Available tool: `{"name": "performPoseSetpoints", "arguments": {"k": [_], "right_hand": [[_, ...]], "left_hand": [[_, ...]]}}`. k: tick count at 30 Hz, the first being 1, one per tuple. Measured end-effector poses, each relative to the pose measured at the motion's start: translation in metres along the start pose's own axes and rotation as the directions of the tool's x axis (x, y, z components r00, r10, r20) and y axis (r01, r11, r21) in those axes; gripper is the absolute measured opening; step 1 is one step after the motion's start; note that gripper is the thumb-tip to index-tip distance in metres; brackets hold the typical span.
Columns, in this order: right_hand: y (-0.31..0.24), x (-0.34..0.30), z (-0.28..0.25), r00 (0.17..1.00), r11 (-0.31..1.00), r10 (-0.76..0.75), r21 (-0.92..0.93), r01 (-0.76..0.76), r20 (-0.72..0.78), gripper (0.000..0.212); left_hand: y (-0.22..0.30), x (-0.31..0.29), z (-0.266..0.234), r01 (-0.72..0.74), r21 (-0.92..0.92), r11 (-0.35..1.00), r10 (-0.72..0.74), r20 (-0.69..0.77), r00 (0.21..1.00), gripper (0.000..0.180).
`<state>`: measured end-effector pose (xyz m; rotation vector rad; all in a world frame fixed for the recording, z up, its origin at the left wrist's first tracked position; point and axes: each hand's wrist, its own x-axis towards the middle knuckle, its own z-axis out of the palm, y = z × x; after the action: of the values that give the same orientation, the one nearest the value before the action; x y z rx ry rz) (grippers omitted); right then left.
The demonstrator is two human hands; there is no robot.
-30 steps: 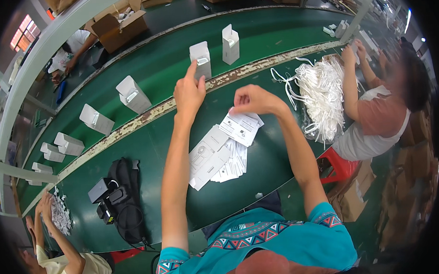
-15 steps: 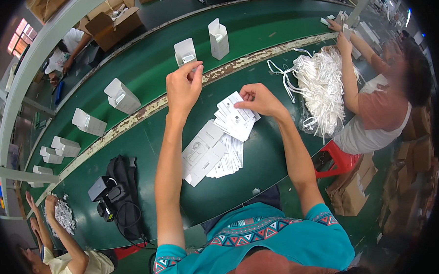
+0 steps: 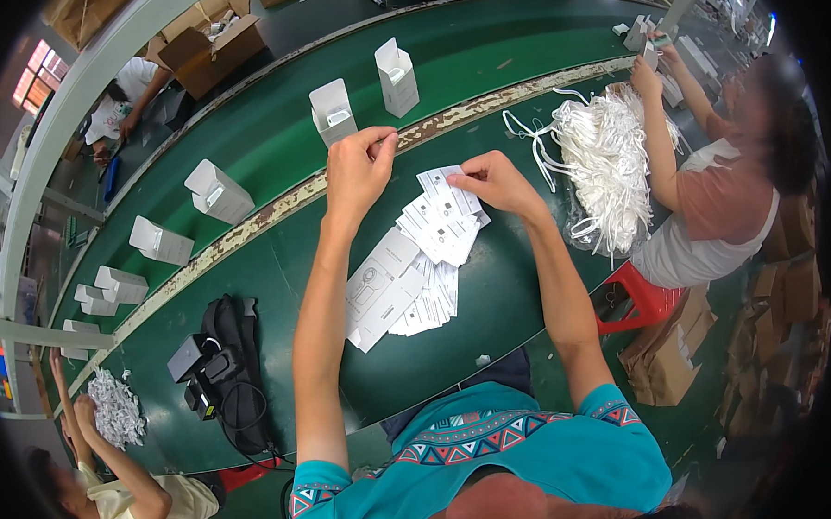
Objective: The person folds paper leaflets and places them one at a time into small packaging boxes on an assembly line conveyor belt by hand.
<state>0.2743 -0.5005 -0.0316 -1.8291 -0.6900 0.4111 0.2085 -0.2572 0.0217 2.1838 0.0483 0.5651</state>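
Note:
My right hand [image 3: 503,183] pinches the corner of a printed white leaflet [image 3: 438,181] between thumb and fingers. Beneath that leaflet, more of them [image 3: 442,229] lie fanned out on the green table. My left hand [image 3: 361,172] is raised beside the belt's near edge, its thumb and fingertips pressed together; whatever they hold, if anything, is hidden. Just beyond it stands an open white box [image 3: 333,116] with a white item inside, partly covered by the hand. Below the fan rest folded printed sheets [image 3: 377,284].
Several open white boxes [image 3: 220,196] stand along the green belt [image 3: 280,135]. A black strap with devices [image 3: 238,379] lies on the left of the table. White cords [image 3: 606,168] are heaped at right. Co-workers sit at both sides, near a scrap pile [image 3: 116,410] and a red stool [image 3: 642,298].
The boxes on the belt have shifted left. My left hand has moved slightly right and nearer to me. The right hand has drawn one leaflet up and away from the fan.

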Motion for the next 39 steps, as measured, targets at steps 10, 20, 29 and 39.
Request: {"name": "performPoseSetpoints", "arguments": {"k": [10, 20, 29, 39], "right_hand": [[-0.015, 0.001, 0.013, 0.956, 0.921, 0.023, 0.378, 0.094, -0.293, 0.016], [-0.009, 0.006, 0.015, 0.976, 0.918, -0.138, 0.348, 0.191, -0.171, 0.026], [-0.024, 0.005, 0.016, 0.973, 0.713, 0.129, 0.700, 0.043, -0.190, 0.030], [-0.007, 0.007, 0.020, 0.973, 0.855, 0.037, 0.511, 0.086, -0.227, 0.016]], "left_hand": [[0.001, -0.008, 0.024, 0.452, -0.488, 0.747, -0.177, 0.509, 0.842, 0.030], [-0.008, -0.001, 0.021, 0.568, -0.650, 0.505, -0.275, 0.503, 0.820, 0.022], [-0.014, -0.003, 0.024, 0.439, -0.549, 0.711, -0.226, 0.413, 0.882, 0.030], [-0.014, -0.002, 0.026, 0.370, -0.553, 0.747, -0.138, 0.415, 0.899, 0.021]]}}
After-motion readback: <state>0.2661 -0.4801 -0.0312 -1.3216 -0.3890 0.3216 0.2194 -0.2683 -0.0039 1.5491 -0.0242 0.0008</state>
